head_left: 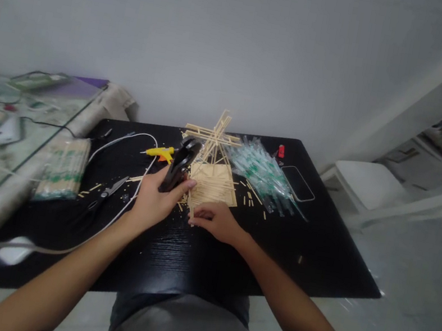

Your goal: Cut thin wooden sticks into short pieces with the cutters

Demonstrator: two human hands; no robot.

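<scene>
In the head view, my left hand (pixel 153 196) is closed around a dark, shiny black object (pixel 181 163) whose kind I cannot make out. My right hand (pixel 215 220) pinches the near end of a thin wooden stick (pixel 192 212), which slants up toward my left thumb. Just beyond both hands lies a pale wooden stick panel (pixel 216 179) with loose sticks across it. Behind it stands a stick-built frame (pixel 217 139) with crossed arms, like a small windmill.
A yellow glue gun (pixel 161 152) and scissors (pixel 107 194) lie left on the black table (pixel 170 259), beside a white cable (pixel 128 206). A packed bundle of sticks (pixel 62 166) is further left. Clear wrappers with green print (pixel 264 173) and a red object (pixel 281 151) are right.
</scene>
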